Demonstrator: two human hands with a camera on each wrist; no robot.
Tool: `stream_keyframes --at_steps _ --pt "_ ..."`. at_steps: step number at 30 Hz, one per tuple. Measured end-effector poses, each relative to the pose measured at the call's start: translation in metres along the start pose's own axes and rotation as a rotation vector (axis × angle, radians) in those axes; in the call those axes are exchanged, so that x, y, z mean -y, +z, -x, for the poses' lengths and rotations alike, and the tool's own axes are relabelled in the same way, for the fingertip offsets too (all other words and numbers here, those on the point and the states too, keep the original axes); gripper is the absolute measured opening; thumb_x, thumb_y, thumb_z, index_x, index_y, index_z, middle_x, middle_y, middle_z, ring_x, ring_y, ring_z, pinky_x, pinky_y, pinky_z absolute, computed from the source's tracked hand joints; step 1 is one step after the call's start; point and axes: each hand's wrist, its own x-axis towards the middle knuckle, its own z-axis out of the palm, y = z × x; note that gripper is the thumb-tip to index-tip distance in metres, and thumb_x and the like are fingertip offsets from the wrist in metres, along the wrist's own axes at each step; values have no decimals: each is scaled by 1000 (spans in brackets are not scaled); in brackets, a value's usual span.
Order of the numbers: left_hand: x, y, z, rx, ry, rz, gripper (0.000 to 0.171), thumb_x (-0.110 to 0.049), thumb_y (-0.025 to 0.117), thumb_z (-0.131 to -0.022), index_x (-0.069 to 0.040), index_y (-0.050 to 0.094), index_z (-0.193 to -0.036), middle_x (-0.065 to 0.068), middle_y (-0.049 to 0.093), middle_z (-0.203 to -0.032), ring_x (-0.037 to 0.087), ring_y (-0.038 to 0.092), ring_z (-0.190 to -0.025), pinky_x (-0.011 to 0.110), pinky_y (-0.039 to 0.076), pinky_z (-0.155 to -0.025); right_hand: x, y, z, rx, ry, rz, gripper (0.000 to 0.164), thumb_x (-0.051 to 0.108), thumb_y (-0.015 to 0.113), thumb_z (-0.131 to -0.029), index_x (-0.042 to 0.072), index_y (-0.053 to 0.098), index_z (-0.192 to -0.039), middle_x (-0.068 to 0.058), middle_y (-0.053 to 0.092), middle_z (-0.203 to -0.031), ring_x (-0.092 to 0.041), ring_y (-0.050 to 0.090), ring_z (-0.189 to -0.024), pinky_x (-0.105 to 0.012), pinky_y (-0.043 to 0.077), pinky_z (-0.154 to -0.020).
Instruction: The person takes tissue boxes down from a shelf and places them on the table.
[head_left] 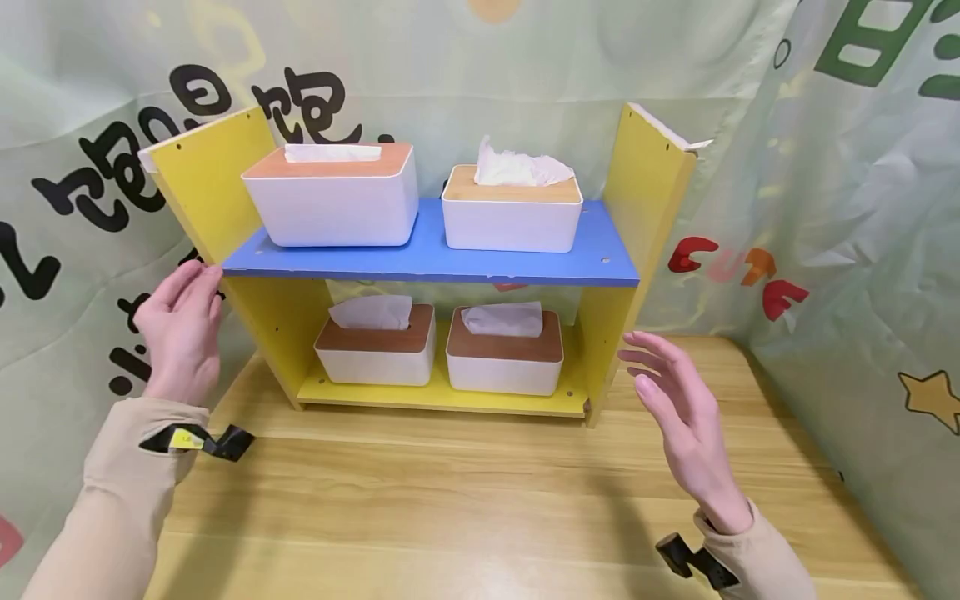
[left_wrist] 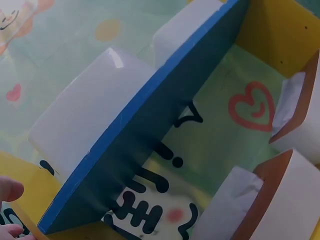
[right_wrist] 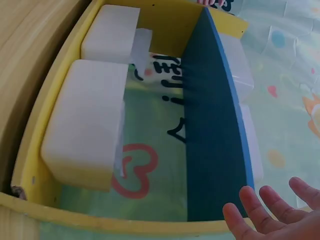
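A small two-tier shelf [head_left: 431, 275] has yellow sides, a blue middle board and a yellow bottom board. My left hand [head_left: 182, 321] is at its left side panel, fingertips right by the front edge near the blue board's end. Off the right panel's front edge, my right hand [head_left: 678, 408] is held with fingers spread and nothing in them. On the blue board are a large tissue box [head_left: 341, 204] at left and a smaller tissue box [head_left: 512, 225] at right. Below are a dark-lidded tissue box [head_left: 378, 367] and another dark-lidded tissue box [head_left: 504, 374], side by side.
The shelf stands on a wooden table [head_left: 420, 500]. Behind it and to both sides hangs a pale green printed curtain [head_left: 555, 50] with letters and shapes. Black straps [head_left: 213, 442] sit at both sleeves' cuffs.
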Motion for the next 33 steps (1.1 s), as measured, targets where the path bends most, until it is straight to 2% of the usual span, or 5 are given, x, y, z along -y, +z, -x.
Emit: stream_keyframes --at_steps 8,12,18,25,33 --pt "-4 9 -17 6 -3 -156 58 -5 84 -79 -11 64 -134 -5 76 -95 5 68 -96 12 55 -80 3 7 -22 26 -89 -94 44 -9 44 -97 -14 44 -140 -6 59 -136 -21 58 -124 -23 48 -105" --pt "-1 12 -25 -17 48 -233 53 -5 84 -79 -9 68 -129 -8 77 -87 5 69 -90 11 55 -71 6 10 -32 29 -108 -130 43 -9 44 -97 -16 43 -140 -3 61 -134 -20 59 -123 -23 49 -105" --pt "-1 18 -33 -50 56 -327 51 -8 85 -79 -12 70 -128 -9 76 -95 4 68 -98 9 55 -76 15 14 -49 30 -85 -195 42 -7 44 -99 -14 43 -141 -5 61 -133 -20 60 -123 -23 50 -105" --pt "-3 20 -37 -60 77 -430 37 -9 81 -82 -14 74 -118 -16 73 -70 0 69 -78 10 52 -64 19 17 -73 11 -1 -221 40 -3 47 -100 4 51 -140 -5 61 -133 -22 59 -124 -22 49 -105" --pt "-6 20 -43 -87 94 -546 27 -9 80 -81 -19 74 -105 -18 68 -62 -4 64 -65 10 49 -56 26 23 -101 38 133 -140 40 10 50 -102 14 48 -142 1 55 -137 -29 49 -133 -16 45 -106"
